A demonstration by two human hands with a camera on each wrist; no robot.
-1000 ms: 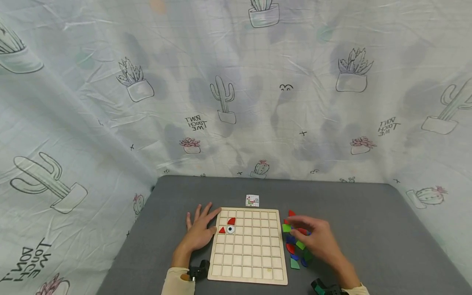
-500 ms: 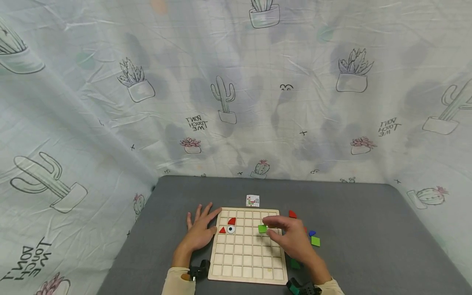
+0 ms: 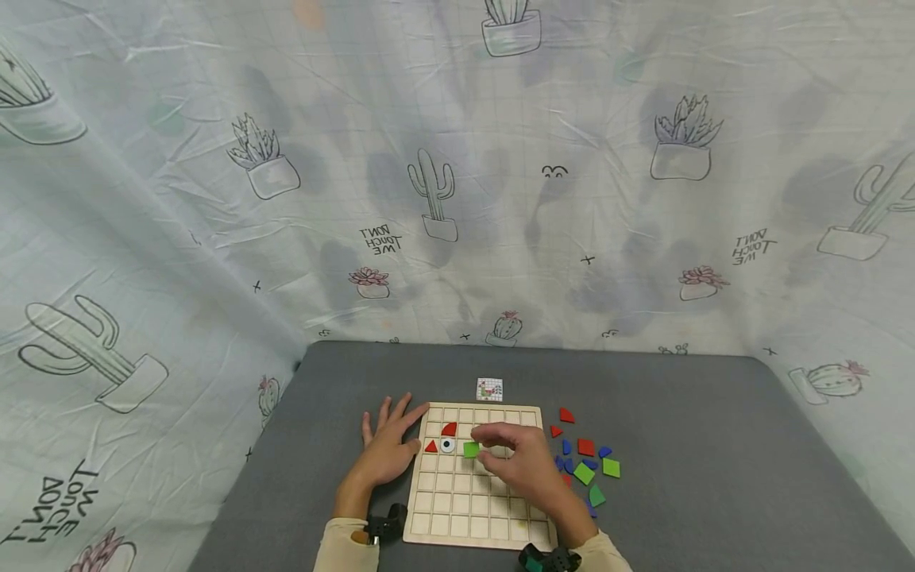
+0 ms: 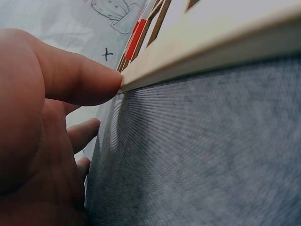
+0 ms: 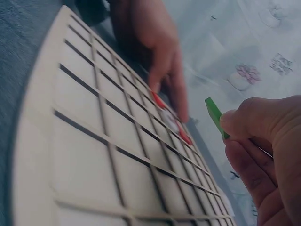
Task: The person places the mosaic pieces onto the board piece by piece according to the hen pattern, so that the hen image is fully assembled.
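My right hand (image 3: 527, 467) pinches a green square tile (image 3: 470, 450) between thumb and fingers, over the upper middle of a wooden grid board (image 3: 457, 505). The right wrist view shows this green tile (image 5: 216, 116) edge-on, raised above the cells. My left hand (image 3: 386, 451) lies spread at the board's left side, its thumb (image 4: 89, 82) touching the edge. In the board's upper left cells sit a red triangle (image 3: 430, 446), a white round tile with a black dot (image 3: 447, 446) and a red quarter-circle (image 3: 449, 429).
Right of the board lie several loose tiles, among them a red square (image 3: 585, 447), a light green square (image 3: 611, 468), a dark green piece (image 3: 596, 496) and a blue piece (image 3: 605, 452). A small printed card (image 3: 489, 389) lies behind the board on the grey table (image 3: 686, 445).
My right hand has gone from the loose tiles leftward over the board, carrying the green square tile. My left hand stays at the board's edge.
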